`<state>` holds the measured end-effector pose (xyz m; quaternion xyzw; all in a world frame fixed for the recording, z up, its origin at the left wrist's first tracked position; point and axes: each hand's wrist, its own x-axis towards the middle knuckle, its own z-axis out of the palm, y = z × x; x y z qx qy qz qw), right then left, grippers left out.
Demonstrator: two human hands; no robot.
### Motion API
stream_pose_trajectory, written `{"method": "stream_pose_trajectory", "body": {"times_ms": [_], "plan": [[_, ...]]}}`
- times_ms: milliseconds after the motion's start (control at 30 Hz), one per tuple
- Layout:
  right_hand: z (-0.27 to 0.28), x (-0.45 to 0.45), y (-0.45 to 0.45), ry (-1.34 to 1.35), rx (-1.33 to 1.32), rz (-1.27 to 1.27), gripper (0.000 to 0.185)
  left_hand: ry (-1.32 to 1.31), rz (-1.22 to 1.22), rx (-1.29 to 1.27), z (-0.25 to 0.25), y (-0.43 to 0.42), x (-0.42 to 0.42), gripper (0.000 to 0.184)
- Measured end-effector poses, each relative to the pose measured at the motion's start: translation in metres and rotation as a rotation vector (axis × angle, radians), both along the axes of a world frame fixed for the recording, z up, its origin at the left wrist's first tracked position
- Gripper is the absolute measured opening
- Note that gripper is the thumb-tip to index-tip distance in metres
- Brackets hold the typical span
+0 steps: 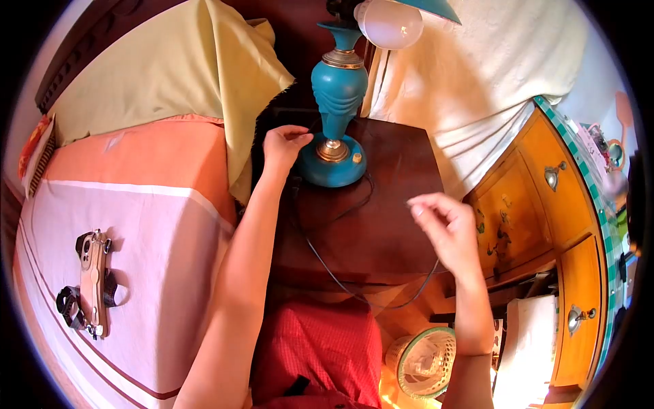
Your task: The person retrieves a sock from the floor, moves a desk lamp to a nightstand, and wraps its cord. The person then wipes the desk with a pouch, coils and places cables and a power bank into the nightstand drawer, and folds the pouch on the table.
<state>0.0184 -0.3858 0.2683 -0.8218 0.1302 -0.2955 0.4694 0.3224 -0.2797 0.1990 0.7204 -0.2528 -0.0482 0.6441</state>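
A turquoise table lamp (338, 92) with gold bands stands upright on a dark wooden nightstand (402, 163). Its bulb (390, 24) shows under the edge of a turquoise shade. My left hand (285, 146) is closed in a pinch at the left of the lamp's base; what its fingertips hold is too small to make out. Over the nightstand's right side, my right hand (446, 225) has its fingers curled together. A thin dark cord (327, 270) loops below the nightstand's front edge and rises to the right hand, passing out of sight behind the palm.
A bed (129, 211) with a yellow cloth (157, 82) lies left; a phone in a strapped holder (95, 283) rests on it. At right stands a wooden cabinet (538, 191). A woven basket (426, 361) sits on the floor near my red-clothed lap (320, 347).
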Motion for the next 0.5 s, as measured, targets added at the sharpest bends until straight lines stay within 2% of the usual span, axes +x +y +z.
{"method": "stream_pose_trajectory", "body": {"times_ms": [33,67,133,167,233,267,333,433,467,500], "plan": [[-0.003,0.0,0.013,0.007,-0.058,0.06,0.011,0.107,-0.099,-0.041,0.005,0.0,-0.005,0.016],[-0.005,0.001,0.025,0.015,-0.115,0.119,0.011,0.107,-0.097,-0.041,0.005,0.001,-0.007,0.016],[0.004,0.002,0.048,0.12,-0.104,0.248,0.012,0.215,-0.2,-0.259,0.005,0.004,-0.009,0.016],[0.002,0.004,0.056,0.097,-0.107,0.311,0.013,0.212,-0.199,-0.259,0.005,0.008,-0.012,0.016],[-0.001,0.009,0.071,0.066,-0.102,0.418,0.014,-0.12,-0.206,-0.287,0.011,0.026,-0.03,0.02],[-0.011,0.015,0.076,-0.005,-0.114,0.44,0.015,-0.12,-0.202,-0.288,0.016,0.04,-0.04,0.02],[-0.01,0.02,0.085,0.034,-0.115,0.429,0.016,0.023,-0.227,0.132,0.043,0.075,-0.071,0.027],[-0.012,0.03,0.089,0.078,-0.11,0.421,0.016,0.223,-0.467,0.229,0.059,0.107,-0.108,0.038],[-0.015,0.034,0.091,0.078,-0.11,0.426,0.016,0.099,-0.55,0.194,0.055,0.112,-0.115,0.035],[-0.018,0.037,0.092,0.093,-0.118,0.444,0.018,0.086,-0.554,0.133,0.048,0.114,-0.115,0.032]]}}
